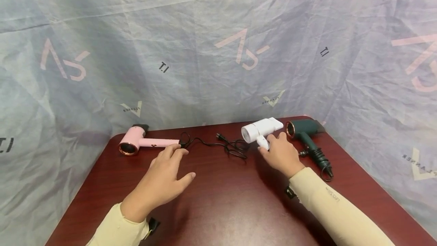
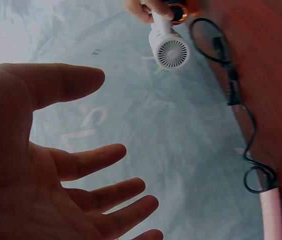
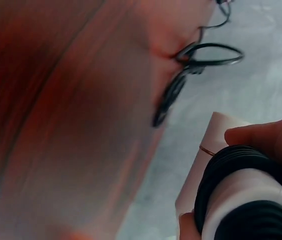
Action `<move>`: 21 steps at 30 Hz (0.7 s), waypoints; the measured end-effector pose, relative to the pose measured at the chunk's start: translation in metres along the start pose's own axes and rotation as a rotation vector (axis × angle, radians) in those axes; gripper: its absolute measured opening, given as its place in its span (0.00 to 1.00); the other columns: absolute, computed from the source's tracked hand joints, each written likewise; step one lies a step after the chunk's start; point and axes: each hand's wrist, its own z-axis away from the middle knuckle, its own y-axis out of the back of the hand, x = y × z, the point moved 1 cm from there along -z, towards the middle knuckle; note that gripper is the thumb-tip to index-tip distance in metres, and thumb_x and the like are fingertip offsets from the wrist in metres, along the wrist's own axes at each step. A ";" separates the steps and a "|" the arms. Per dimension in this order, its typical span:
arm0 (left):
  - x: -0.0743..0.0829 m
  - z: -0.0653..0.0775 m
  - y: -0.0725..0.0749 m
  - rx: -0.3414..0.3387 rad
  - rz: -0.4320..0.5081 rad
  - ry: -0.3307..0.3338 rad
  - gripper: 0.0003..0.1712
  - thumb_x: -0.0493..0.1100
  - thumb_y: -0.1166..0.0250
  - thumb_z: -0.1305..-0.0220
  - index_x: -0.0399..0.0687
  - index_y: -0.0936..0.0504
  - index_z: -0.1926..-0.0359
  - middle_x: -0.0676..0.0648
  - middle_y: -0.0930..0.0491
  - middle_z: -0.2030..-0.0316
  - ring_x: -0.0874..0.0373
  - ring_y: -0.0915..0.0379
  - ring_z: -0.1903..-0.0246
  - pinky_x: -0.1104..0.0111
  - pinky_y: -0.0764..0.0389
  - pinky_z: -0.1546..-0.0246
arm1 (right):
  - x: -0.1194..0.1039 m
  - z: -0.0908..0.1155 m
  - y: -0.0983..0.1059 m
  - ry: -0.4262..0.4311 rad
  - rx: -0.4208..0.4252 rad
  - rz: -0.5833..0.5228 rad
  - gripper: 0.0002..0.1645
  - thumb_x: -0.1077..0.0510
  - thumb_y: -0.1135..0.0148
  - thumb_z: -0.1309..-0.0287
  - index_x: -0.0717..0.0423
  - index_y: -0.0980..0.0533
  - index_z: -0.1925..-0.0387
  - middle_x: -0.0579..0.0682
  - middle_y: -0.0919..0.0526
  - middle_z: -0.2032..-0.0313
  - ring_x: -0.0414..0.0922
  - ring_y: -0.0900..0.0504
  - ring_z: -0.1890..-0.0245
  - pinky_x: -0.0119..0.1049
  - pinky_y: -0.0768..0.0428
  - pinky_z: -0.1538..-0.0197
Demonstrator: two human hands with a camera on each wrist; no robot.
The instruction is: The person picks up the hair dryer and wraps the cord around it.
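Observation:
My right hand (image 1: pixel 282 155) grips a white hair dryer (image 1: pixel 260 130) by its handle, and the dryer is held above the table. In the right wrist view a black cord (image 3: pixel 241 156) is wound round that handle, with fingers and thumb about it. My left hand (image 1: pixel 160 180) hovers over the table, fingers spread and holding nothing; the left wrist view shows its palm and apart fingers. Nearest to it lies a pink hair dryer (image 1: pixel 134 139), whose handle end is just beyond the fingertips in the head view.
A dark green hair dryer (image 1: pixel 305 126) with its cord wrapped round the handle lies at the table's right, beside my right hand. The pink dryer's black cord (image 1: pixel 205 143) trails across the back of the reddish-brown table (image 1: pixel 218 200). Grey printed cloth (image 1: pixel 191 67) hangs behind and at both sides.

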 end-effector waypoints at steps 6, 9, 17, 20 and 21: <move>-0.006 0.003 -0.016 -0.095 -0.041 0.033 0.33 0.56 0.27 0.39 0.46 0.24 0.38 0.36 0.32 0.31 0.38 0.34 0.31 0.38 0.31 0.36 | 0.012 -0.013 -0.011 -0.061 -0.040 0.007 0.27 0.38 0.35 0.38 0.58 0.23 0.53 0.66 0.30 0.58 0.63 0.21 0.69 0.55 0.26 0.76; -0.005 0.006 -0.023 -0.125 -0.044 0.042 0.33 0.56 0.27 0.40 0.46 0.23 0.39 0.36 0.32 0.31 0.38 0.34 0.31 0.38 0.32 0.35 | 0.017 -0.018 -0.017 -0.089 -0.065 0.007 0.29 0.38 0.37 0.37 0.60 0.23 0.52 0.70 0.30 0.54 0.65 0.19 0.67 0.57 0.24 0.73; -0.003 0.010 -0.035 -0.167 -0.032 0.061 0.32 0.56 0.27 0.40 0.47 0.23 0.40 0.36 0.31 0.32 0.38 0.35 0.30 0.39 0.33 0.33 | 0.026 -0.027 -0.025 -0.160 -0.163 0.009 0.34 0.38 0.39 0.36 0.66 0.23 0.50 0.72 0.30 0.54 0.66 0.19 0.66 0.57 0.23 0.71; -0.004 0.010 -0.038 -0.180 -0.040 0.065 0.33 0.58 0.27 0.40 0.47 0.22 0.40 0.36 0.31 0.32 0.38 0.35 0.30 0.39 0.33 0.33 | 0.029 -0.031 -0.027 -0.175 -0.177 0.015 0.34 0.38 0.39 0.36 0.66 0.23 0.49 0.72 0.30 0.54 0.66 0.19 0.65 0.57 0.23 0.70; -0.005 0.010 -0.039 -0.183 -0.041 0.067 0.33 0.58 0.27 0.40 0.47 0.22 0.40 0.36 0.31 0.32 0.38 0.36 0.30 0.39 0.33 0.33 | 0.030 -0.032 -0.028 -0.181 -0.183 0.017 0.34 0.38 0.39 0.37 0.66 0.23 0.49 0.72 0.31 0.54 0.67 0.19 0.64 0.58 0.23 0.69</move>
